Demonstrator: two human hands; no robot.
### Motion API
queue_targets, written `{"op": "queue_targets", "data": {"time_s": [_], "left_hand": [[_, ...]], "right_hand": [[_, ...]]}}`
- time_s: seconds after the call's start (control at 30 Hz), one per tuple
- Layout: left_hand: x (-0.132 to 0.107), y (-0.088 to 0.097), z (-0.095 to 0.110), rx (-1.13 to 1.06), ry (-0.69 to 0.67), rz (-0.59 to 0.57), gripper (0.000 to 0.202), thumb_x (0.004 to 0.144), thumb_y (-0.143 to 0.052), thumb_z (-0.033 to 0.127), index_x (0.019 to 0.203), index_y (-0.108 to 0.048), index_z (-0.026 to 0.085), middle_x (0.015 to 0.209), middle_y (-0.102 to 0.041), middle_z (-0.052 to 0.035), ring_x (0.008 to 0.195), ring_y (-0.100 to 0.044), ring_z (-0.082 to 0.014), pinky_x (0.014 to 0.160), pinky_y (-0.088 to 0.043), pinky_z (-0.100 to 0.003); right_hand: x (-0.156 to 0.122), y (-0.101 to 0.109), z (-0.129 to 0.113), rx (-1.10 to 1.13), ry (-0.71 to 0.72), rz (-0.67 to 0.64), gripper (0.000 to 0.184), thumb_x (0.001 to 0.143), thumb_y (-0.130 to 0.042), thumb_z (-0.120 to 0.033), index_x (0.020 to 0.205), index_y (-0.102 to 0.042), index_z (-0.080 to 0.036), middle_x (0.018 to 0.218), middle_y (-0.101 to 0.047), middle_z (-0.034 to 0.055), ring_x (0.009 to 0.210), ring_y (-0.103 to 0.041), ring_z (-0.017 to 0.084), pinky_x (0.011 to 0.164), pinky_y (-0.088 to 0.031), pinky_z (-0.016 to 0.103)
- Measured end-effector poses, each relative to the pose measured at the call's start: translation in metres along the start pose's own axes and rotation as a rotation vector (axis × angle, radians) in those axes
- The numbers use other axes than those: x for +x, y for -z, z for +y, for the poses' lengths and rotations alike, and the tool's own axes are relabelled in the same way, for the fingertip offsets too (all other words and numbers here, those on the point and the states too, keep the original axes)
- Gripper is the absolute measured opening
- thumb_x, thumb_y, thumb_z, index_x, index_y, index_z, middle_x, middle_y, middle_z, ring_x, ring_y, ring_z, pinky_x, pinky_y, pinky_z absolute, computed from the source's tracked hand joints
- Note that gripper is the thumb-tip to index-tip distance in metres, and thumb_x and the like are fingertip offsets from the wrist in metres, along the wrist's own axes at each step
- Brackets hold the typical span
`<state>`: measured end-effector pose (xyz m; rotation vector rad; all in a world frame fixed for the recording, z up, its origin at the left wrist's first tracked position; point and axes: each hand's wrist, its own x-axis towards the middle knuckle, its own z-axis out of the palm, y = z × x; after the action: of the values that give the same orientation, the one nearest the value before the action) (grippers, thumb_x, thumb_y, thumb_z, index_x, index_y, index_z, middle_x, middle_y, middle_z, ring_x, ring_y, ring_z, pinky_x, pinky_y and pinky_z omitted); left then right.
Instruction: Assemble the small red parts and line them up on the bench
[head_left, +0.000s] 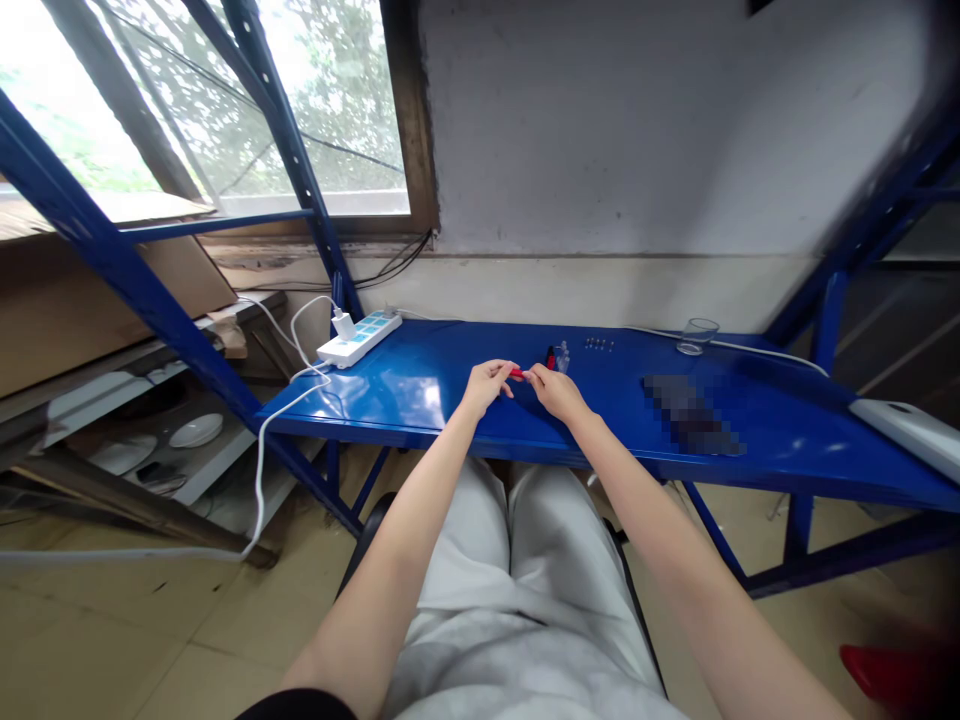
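Above the front part of the blue table [450,345], both my hands meet at a slim red piece [517,373], too small to identify. The fingers of my left hand [487,386] are pinched on its left end. From the other side, my right hand [556,392] has its fingertips closed at the piece's right end. Just behind my right hand are a small red-and-black part [550,357] and some clear plastic pieces [562,355]. Farther back, several tiny metal parts [598,344] stand in a row.
A white power strip [360,340] with a plugged-in adapter lies at the table's left end, its cable running down. To the right are a drinking glass [697,337], a blurred dark object [688,412] and a white object [911,440]. Blue uprights frame the table.
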<state>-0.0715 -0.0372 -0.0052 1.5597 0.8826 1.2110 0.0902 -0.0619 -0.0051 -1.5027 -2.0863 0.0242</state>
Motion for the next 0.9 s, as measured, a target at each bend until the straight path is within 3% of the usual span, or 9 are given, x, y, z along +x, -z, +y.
{"op": "queue_targets", "data": {"time_s": [0.37, 0.6, 0.77, 0.9], "left_hand": [[-0.0011, -0.0007, 0.0020, 0.012, -0.008, 0.064, 0.030, 0.080, -0.051, 0.040, 0.086, -0.061, 0.012, 0.074, -0.067, -0.0063, 0.040, -0.053, -0.0064, 0.041, -0.035, -0.018], [-0.0016, -0.0002, 0.0036, -0.002, 0.000, 0.121, 0.035, 0.080, -0.050, 0.045, 0.085, -0.061, 0.012, 0.073, -0.067, -0.0070, 0.039, -0.052, -0.0062, 0.041, -0.035, -0.019], [-0.0015, 0.0000, 0.0041, -0.042, 0.021, 0.101, 0.041, 0.077, -0.050, 0.051, 0.087, -0.061, 0.012, 0.075, -0.067, -0.0073, 0.042, -0.053, -0.0065, 0.041, -0.033, -0.019], [-0.0016, 0.0006, 0.0016, -0.127, 0.013, -0.013, 0.041, 0.073, -0.059, 0.046, 0.099, -0.059, 0.013, 0.086, -0.067, -0.0079, 0.048, -0.057, -0.0069, 0.044, -0.034, -0.018]], "right_hand": [[-0.0010, 0.0009, -0.0029, 0.000, 0.013, 0.100, 0.031, 0.089, -0.034, -0.042, 0.088, -0.057, -0.021, 0.073, -0.064, 0.0040, 0.063, -0.058, 0.017, 0.053, -0.031, 0.023], [-0.0028, 0.0001, -0.0002, 0.061, 0.075, 0.182, 0.025, 0.087, -0.040, -0.040, 0.096, -0.056, -0.022, 0.086, -0.065, 0.0031, 0.066, -0.058, 0.015, 0.056, -0.038, 0.023], [-0.0031, -0.0019, 0.0000, 0.041, 0.137, 0.229, 0.030, 0.088, -0.036, -0.037, 0.106, -0.056, -0.022, 0.103, -0.064, 0.0050, 0.076, -0.061, 0.015, 0.063, -0.044, 0.025], [-0.0027, -0.0051, 0.0042, 0.027, 0.139, 0.233, 0.033, 0.088, -0.036, -0.035, 0.110, -0.057, -0.022, 0.107, -0.063, 0.0057, 0.081, -0.061, 0.017, 0.067, -0.046, 0.026]]}}
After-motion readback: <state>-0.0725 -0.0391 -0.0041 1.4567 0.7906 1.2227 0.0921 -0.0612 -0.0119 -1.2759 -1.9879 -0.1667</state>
